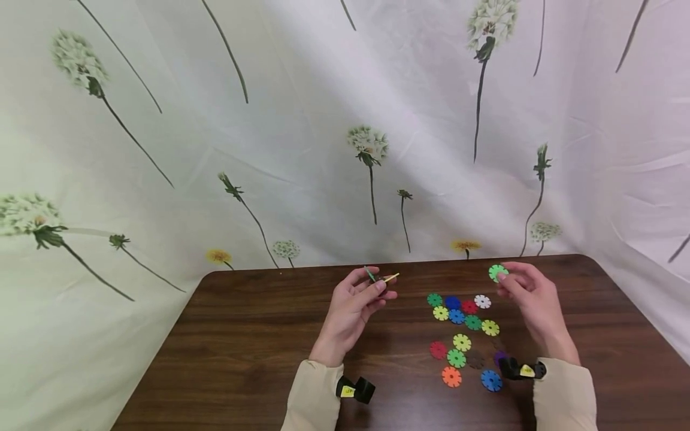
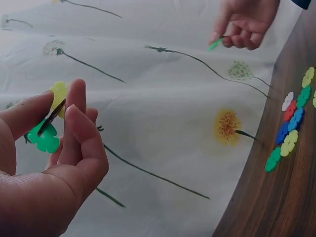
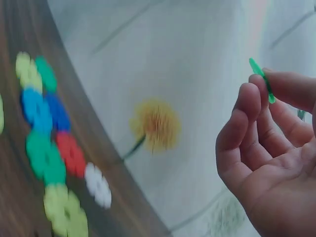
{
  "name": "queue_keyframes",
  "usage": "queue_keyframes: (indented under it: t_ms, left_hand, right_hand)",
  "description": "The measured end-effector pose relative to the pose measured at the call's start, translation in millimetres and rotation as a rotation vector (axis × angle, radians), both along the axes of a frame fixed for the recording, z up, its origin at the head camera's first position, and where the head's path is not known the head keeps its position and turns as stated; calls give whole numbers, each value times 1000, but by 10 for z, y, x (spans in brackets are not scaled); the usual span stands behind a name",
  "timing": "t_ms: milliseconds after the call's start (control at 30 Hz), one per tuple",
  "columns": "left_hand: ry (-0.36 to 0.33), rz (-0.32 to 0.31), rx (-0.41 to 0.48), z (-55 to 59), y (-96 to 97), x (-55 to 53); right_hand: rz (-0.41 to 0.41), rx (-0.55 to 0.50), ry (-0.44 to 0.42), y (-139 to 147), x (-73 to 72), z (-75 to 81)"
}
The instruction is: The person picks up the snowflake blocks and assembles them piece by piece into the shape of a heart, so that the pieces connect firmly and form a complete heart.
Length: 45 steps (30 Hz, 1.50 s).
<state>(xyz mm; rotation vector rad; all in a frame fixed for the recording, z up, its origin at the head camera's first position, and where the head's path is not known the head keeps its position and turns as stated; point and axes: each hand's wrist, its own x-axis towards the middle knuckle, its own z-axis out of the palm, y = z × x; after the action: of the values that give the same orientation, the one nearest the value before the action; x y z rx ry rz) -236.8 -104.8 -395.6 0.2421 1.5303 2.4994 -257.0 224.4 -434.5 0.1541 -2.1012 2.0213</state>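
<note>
My left hand (image 1: 349, 306), raised above the left-centre of the table, pinches a small cluster of slotted plastic discs between thumb and fingers. In the left wrist view the cluster shows a yellow disc (image 2: 59, 93), a green disc (image 2: 48, 140) and a dark disc (image 2: 52, 117) seen edge-on between them. My right hand (image 1: 539, 302) pinches a single light green slotted disc (image 1: 497, 273) by thumb and fingertips, over the table's far right. In the right wrist view this light green disc (image 3: 269, 89) appears nearly edge-on. The two hands are well apart.
Several loose discs lie flat on the brown wooden table (image 1: 242, 347) between and below the hands, among them a white disc (image 1: 482, 301), an orange disc (image 1: 451, 377) and a blue disc (image 1: 492, 381). A dandelion-print cloth (image 1: 302, 149) hangs behind the far edge.
</note>
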Motion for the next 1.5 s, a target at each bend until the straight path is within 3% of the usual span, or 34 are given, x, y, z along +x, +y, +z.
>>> queue_keyframes:
  t_ms: [300,733,1233,1500]
  left_hand:
    - [5,-7,-17,9,2,3]
    - [4,-17,-26,-21,30,-4]
    - [-5,-21,-33,-17,70,19]
    - [0,-27,-35,-15,75,28]
  right_hand:
    - [94,34,103,-396,7,202]
    - [160,125,114,-804,108,374]
    - [182,176,56,-1057,177,417]
    - [183,197,97,-1112,178,432]
